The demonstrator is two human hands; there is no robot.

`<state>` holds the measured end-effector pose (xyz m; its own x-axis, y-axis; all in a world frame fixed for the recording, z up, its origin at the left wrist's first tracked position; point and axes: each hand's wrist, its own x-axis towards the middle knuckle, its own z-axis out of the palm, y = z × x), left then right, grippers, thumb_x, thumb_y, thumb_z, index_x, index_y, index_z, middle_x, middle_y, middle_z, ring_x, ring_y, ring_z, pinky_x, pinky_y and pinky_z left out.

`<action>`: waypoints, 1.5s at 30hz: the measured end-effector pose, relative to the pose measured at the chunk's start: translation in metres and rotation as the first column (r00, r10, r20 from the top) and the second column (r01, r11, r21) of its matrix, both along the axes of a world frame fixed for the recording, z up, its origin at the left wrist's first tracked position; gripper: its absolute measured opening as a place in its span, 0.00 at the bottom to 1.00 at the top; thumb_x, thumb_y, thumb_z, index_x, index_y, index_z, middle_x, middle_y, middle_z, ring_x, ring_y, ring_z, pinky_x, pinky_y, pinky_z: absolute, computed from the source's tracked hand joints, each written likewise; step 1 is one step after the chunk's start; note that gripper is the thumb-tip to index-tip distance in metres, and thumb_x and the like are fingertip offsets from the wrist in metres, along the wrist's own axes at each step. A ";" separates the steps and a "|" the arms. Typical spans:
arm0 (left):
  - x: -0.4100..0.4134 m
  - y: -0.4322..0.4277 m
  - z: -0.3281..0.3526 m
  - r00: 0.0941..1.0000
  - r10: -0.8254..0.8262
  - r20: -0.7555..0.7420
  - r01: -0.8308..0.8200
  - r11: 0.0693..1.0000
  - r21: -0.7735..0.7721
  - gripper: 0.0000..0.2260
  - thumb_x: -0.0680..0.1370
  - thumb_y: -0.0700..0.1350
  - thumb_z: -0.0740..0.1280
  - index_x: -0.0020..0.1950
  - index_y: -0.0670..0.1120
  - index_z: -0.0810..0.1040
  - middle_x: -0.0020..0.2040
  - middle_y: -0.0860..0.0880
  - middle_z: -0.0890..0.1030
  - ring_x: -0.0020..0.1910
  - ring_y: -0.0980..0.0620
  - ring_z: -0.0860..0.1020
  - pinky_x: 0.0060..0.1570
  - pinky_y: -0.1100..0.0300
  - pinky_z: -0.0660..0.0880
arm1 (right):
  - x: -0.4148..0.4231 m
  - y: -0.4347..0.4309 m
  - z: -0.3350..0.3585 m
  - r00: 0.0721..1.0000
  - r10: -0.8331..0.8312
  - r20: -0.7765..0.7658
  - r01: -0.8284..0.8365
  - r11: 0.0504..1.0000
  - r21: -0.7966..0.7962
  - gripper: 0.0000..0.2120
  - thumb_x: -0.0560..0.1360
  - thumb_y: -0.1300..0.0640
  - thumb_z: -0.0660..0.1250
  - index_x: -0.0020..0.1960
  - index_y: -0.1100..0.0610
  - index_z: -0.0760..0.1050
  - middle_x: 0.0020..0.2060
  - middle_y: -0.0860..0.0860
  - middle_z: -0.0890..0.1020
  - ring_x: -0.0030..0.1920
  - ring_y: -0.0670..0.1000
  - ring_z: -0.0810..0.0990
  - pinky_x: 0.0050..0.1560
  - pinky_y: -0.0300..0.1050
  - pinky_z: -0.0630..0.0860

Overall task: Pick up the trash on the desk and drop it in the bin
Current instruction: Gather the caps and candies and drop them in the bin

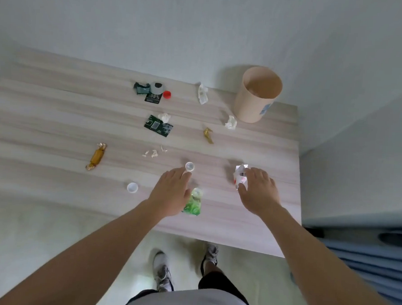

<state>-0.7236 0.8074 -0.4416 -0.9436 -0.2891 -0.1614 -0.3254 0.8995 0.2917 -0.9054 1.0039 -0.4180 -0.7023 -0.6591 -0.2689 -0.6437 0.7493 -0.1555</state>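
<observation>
My left hand [171,192] lies over the near part of the desk, its fingertips at a white bottle cap [190,166]. A green plastic wrapper [194,202] shows beside its thumb; whether it is held I cannot tell. My right hand [258,190] reaches over a crumpled white and red wrapper [240,175], fingers and thumb curling round it. The beige bin [246,108] stands upright and open at the desk's far right corner.
Scattered on the wooden desk [57,121]: another white cap [132,187], a gold candy [96,156], dark green packets [158,126], a red cap [167,94], crumpled tissues [231,122], a gold wrapper [208,135], paper scraps [153,152]. A wall runs behind.
</observation>
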 end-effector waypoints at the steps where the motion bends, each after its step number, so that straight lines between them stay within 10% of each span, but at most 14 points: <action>1: -0.002 0.002 -0.005 1.000 -0.007 0.024 0.007 1.000 0.003 0.19 0.77 0.49 0.61 0.67 0.44 0.67 0.65 0.44 0.71 0.65 0.43 0.70 0.64 0.49 0.68 | -0.006 -0.002 -0.007 1.000 0.002 0.017 -0.002 1.000 -0.001 0.22 0.77 0.48 0.58 0.69 0.52 0.66 0.66 0.49 0.71 0.68 0.52 0.66 0.66 0.49 0.65; 18: -0.021 0.029 -0.062 0.978 0.131 0.161 -0.160 0.971 0.180 0.17 0.74 0.45 0.68 0.62 0.46 0.72 0.57 0.45 0.72 0.52 0.44 0.74 0.46 0.51 0.74 | -0.047 -0.014 -0.074 0.972 0.168 0.165 -0.190 0.974 0.126 0.24 0.79 0.48 0.53 0.71 0.58 0.64 0.66 0.57 0.70 0.60 0.60 0.70 0.56 0.53 0.75; 29: -0.011 0.031 -0.053 0.934 0.322 0.155 -0.341 0.934 0.111 0.12 0.81 0.48 0.53 0.47 0.43 0.72 0.46 0.44 0.74 0.42 0.41 0.76 0.39 0.53 0.68 | -0.041 -0.022 -0.065 0.974 0.127 0.188 -0.134 0.991 0.025 0.12 0.79 0.52 0.59 0.54 0.57 0.78 0.49 0.53 0.78 0.51 0.54 0.76 0.48 0.48 0.76; 38: 0.025 0.003 -0.013 0.893 0.411 0.184 -0.438 0.888 0.143 0.18 0.78 0.52 0.60 0.32 0.46 0.61 0.35 0.50 0.65 0.34 0.48 0.69 0.36 0.56 0.62 | 0.009 -0.038 -0.028 0.976 0.116 0.182 -0.110 0.993 -0.041 0.09 0.76 0.54 0.61 0.38 0.55 0.69 0.47 0.49 0.71 0.49 0.50 0.69 0.43 0.45 0.73; 45: 0.067 -0.028 0.007 0.872 0.472 0.132 -0.490 0.844 0.216 0.03 0.76 0.41 0.59 0.42 0.45 0.67 0.35 0.50 0.71 0.36 0.50 0.72 0.34 0.57 0.69 | 0.048 -0.061 -0.005 0.975 0.037 0.218 -0.020 0.997 -0.080 0.08 0.72 0.60 0.60 0.35 0.56 0.65 0.36 0.51 0.73 0.36 0.53 0.72 0.31 0.44 0.65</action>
<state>-0.6567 0.7792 -0.4346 -0.6793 -0.6488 -0.3429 -0.7272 0.5322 0.4336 -0.8575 0.9431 -0.4228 -0.6125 -0.7027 -0.3619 -0.6086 0.7115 -0.3513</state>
